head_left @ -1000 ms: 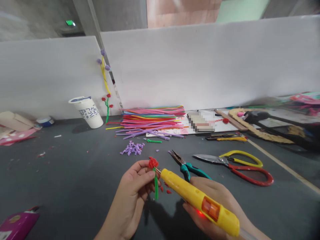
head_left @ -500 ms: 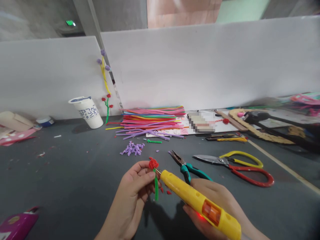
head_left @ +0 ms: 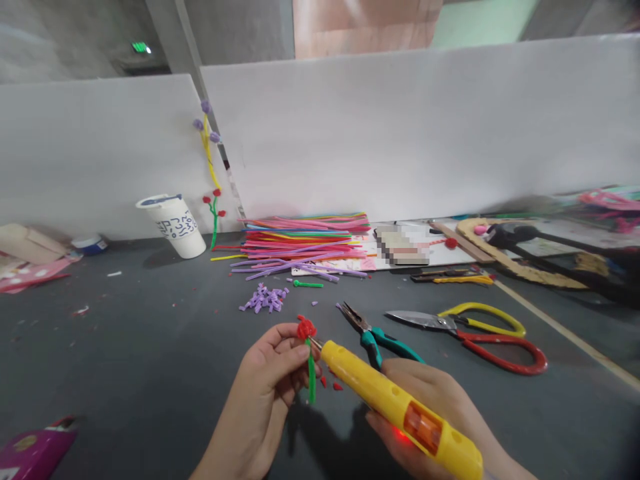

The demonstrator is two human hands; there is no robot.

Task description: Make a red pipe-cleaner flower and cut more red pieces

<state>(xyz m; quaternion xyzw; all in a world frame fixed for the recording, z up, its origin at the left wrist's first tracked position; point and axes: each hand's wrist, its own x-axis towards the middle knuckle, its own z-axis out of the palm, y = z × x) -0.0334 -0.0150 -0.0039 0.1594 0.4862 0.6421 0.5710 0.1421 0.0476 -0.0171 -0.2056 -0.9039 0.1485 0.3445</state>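
"While the left hand point(head_left: 267, 380) pinches the green stem point(head_left: 312, 381) between thumb and fingers, where's the red flower point(head_left: 307, 328)?"

"At six o'clock in the view, atop that stem. The right hand point(head_left: 440, 390) is wrapped around the yellow tool point(head_left: 370, 377), its metal tip at the flower's four o'clock."

"And around them?"

"From the flower, purple pieces point(head_left: 264, 299) lie at ten o'clock; teal-handled pliers point(head_left: 369, 335) and scissors point(head_left: 453, 325), near three."

The right hand point(head_left: 440, 390) covers a handle end of teal-handled metal pliers point(head_left: 370, 342). Left of the left hand point(head_left: 263, 383), the edge crops a glossy magenta object point(head_left: 37, 448); beyond both, pixelation blurs a flat rectangular item point(head_left: 403, 246).
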